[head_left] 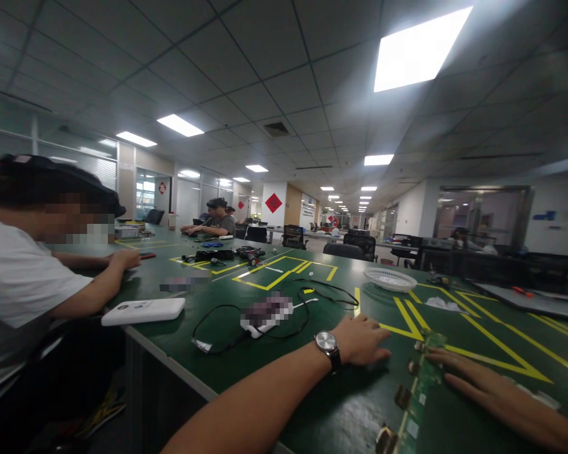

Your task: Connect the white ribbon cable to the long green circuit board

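Laid flat on the green worktop (180, 343), lower right of the frame: green strip (420, 403), possibly a circuit board, with metallic pieces along its left edge; not lifted. Further progress: cannot be determined. Right hand (483, 381) beside the strip, fingertips at its far end, grip extended, no pinch visible. Left hand (360, 340) palm down, left of the strip, grip spread, holding nothing visible. At centre: black cable (331, 285). Right of centre: white basket (389, 280), yellow tape (409, 318). Beyond: seated co-worker (28, 271) at left, office chairs (293, 237), ceiling lights (419, 50).
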Tool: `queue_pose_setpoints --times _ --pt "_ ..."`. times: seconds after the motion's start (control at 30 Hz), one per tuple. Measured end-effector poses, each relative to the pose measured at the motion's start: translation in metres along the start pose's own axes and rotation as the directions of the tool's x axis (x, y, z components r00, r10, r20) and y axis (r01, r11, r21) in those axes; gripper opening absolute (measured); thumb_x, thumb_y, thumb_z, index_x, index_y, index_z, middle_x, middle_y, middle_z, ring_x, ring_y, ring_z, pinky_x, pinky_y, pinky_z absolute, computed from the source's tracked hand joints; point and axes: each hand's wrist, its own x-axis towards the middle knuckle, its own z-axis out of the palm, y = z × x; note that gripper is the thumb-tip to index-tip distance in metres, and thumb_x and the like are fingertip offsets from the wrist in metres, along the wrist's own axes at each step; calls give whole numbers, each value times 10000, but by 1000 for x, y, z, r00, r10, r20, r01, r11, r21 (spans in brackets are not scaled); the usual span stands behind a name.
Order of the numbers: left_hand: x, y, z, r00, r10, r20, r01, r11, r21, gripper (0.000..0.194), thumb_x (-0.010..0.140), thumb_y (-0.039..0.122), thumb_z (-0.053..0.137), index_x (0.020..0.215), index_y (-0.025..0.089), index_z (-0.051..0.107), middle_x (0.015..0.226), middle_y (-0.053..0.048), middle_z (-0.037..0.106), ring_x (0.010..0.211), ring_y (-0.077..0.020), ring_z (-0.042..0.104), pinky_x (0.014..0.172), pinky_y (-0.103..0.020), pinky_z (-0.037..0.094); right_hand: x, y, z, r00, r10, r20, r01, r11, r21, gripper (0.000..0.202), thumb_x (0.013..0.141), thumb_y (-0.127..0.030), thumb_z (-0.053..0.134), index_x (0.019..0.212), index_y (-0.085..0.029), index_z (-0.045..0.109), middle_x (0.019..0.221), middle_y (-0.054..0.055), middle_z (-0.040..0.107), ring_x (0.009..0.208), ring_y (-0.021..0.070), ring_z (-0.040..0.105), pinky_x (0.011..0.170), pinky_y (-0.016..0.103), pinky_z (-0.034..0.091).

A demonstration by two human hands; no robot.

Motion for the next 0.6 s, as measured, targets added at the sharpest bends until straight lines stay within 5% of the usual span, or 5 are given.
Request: queue_pose_setpoints --times 0.1,0.3,0.43,0.6 --pt "2 3 6 996 89 -1 -89 996 -31 489 980 512 447 1377 228 480 1356 -108 556 1241 -314 516 930 -482 492 -3 -19 2 970 -129 205 96 982 161 605 882 -644 473 1397 -333 543 1503 -2 457 1383 329 406 1185 475 311" --pt "1 10 14 978 204 -36 -207 967 -146 540 984 507 465 1428 203 424 1441 -121 493 1304 -284 484 993 -426 471 -5 -43 -16 962 -237 135 219 967 133 490 952 -487 463 1366 -240 550 1408 74 559 1288 295 512 1130 441 374" --pt "0 9 20 976 216 -40 -219 952 -214 479 995 452 463 1406 205 461 1444 -104 502 1305 -273 490 1036 -417 441 -7 -19 -41 999 -40 -5 38 981 -193 388 921 -334 420 1145 -124 657 1167 159 663 1088 286 612 984 402 459" --pt "1 9 22 967 245 -73 -256 926 -276 404 1026 410 392 1348 203 521 1418 -91 534 1290 -245 511 1066 -385 412 -24 18 -55 971 236 35 -209 912 -354 435 865 -389 523 1182 -124 659 1127 172 657 1038 307 619 887 377 469"
